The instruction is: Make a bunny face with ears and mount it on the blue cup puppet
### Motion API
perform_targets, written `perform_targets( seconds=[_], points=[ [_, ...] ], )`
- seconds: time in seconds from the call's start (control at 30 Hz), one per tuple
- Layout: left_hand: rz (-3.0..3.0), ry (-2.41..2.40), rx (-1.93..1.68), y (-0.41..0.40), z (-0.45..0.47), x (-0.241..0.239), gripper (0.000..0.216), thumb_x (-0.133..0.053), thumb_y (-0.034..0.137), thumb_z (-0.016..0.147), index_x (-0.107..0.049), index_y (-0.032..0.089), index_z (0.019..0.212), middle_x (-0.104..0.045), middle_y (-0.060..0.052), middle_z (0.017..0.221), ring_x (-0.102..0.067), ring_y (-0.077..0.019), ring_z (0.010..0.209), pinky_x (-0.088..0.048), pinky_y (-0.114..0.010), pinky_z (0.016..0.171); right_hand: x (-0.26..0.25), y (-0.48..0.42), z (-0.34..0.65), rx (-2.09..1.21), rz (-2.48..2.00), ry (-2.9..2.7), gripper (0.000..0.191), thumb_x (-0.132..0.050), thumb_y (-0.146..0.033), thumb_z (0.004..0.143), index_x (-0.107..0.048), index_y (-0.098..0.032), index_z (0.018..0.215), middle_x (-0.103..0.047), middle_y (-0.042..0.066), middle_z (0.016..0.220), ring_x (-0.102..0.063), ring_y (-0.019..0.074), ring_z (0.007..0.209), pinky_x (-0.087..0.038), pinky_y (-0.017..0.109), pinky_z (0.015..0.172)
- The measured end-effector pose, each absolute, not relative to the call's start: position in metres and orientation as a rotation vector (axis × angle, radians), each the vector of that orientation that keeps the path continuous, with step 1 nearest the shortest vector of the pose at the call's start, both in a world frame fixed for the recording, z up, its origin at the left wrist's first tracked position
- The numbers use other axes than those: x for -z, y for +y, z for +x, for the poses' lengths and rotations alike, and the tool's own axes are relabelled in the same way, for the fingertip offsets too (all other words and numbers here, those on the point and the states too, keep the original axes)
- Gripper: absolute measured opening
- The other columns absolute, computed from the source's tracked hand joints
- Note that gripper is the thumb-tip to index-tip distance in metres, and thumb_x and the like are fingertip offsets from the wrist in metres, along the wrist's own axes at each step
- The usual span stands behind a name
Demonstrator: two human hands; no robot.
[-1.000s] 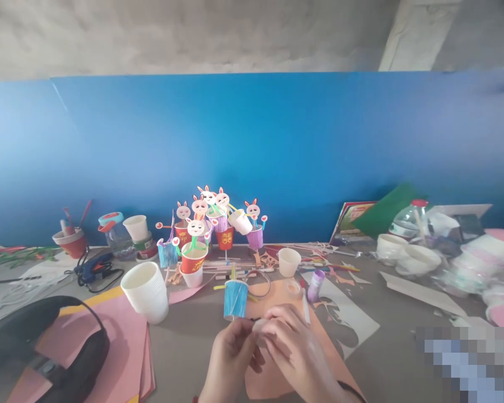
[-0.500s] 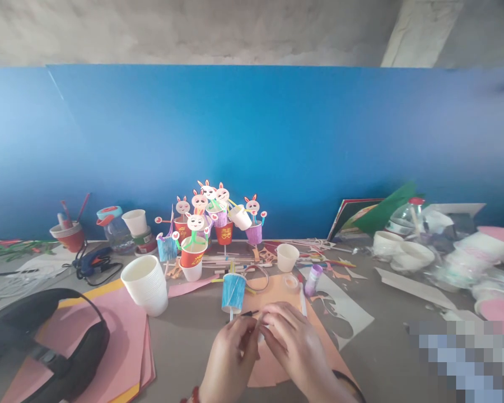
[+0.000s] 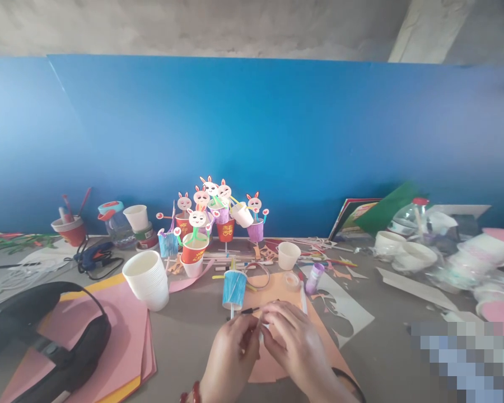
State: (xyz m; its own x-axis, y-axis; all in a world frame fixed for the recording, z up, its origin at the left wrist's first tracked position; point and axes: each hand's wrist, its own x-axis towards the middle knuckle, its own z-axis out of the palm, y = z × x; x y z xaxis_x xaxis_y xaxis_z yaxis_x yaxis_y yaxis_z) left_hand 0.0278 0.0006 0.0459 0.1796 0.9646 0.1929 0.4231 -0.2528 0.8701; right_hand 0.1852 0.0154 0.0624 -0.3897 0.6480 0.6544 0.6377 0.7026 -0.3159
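Close together over the peach paper sheet (image 3: 264, 372), my left hand (image 3: 234, 351) and my right hand (image 3: 293, 342) have their fingers curled and fingertips meeting. A bit of something small and whitish shows between them, mostly hidden by the fingers. Just beyond my left fingertips lies a dark pen (image 3: 248, 310). A blue-coloured paper cup (image 3: 234, 290) with a straw under it stands upside down behind my left hand. Past my right hand are a roll of clear tape (image 3: 292, 281), a white stick (image 3: 304, 301) and a purple glue stick (image 3: 315, 279).
Several rabbit-faced cup figures (image 3: 195, 246) stand at the back. A stack of white paper cups (image 3: 148, 280), pink paper (image 3: 121, 336) and black headphones (image 3: 88, 347) are at left. White paper scraps (image 3: 357, 313), wrapped cups (image 3: 411, 256) and a plastic bottle (image 3: 407, 215) lie at right.
The view has shifted slightly. Both hands stay pinched together in nearly the same place, with only a small movement of the fingers.
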Motion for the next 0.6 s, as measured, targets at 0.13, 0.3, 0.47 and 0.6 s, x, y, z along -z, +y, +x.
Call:
perform_targets(
  seconds=[0.13,0.3,0.47,0.6],
  points=[
    [1.735,1.306,-1.034,0.0015,0.0284,-0.0452,0.021,-0.046,0.023,0.091,-0.062,0.018,0.078,-0.062,-0.004,0.07,-0.058,-0.0147,0.056,-0.043,-0.02,0.051,-0.0616,0.0159,0.1847,-0.012,-0.993,-2.105,0.021,-0.047,-0.008,0.088,-0.06,-0.024,0.09,-0.071,0.007,0.086,-0.068,0.0227,0.081,-0.056,0.035,0.071],
    [1.711,1.288,-1.031,0.0017,0.0286,-0.0459,0.02,-0.048,0.024,0.091,-0.064,0.017,0.081,-0.065,-0.006,0.073,-0.06,-0.0149,0.056,-0.043,-0.02,0.05,-0.0612,0.0143,0.1865,-0.072,-0.999,-2.126,0.019,-0.05,-0.008,0.085,-0.059,-0.023,0.092,-0.07,0.006,0.089,-0.067,0.0234,0.085,-0.055,0.035,0.071],
    [1.722,1.304,-1.019,0.0013,0.0288,-0.0456,0.022,-0.047,0.024,0.091,-0.064,0.017,0.08,-0.063,-0.004,0.067,-0.059,-0.0141,0.053,-0.041,-0.02,0.049,-0.0599,0.0148,0.1857,-0.057,-1.011,-2.119,0.02,-0.049,-0.005,0.083,-0.058,-0.023,0.085,-0.07,0.005,0.087,-0.067,0.023,0.082,-0.055,0.034,0.07],
    [1.63,1.264,-1.017,0.0024,0.0286,-0.0451,0.021,-0.048,0.027,0.091,-0.063,0.016,0.08,-0.057,0.0,0.059,-0.059,-0.0135,0.05,-0.04,-0.019,0.048,-0.0615,0.0161,0.1868,-0.084,-0.993,-2.088,0.019,-0.049,-0.006,0.083,-0.057,-0.024,0.083,-0.07,0.004,0.085,-0.067,0.021,0.079,-0.054,0.031,0.068]
  ],
)
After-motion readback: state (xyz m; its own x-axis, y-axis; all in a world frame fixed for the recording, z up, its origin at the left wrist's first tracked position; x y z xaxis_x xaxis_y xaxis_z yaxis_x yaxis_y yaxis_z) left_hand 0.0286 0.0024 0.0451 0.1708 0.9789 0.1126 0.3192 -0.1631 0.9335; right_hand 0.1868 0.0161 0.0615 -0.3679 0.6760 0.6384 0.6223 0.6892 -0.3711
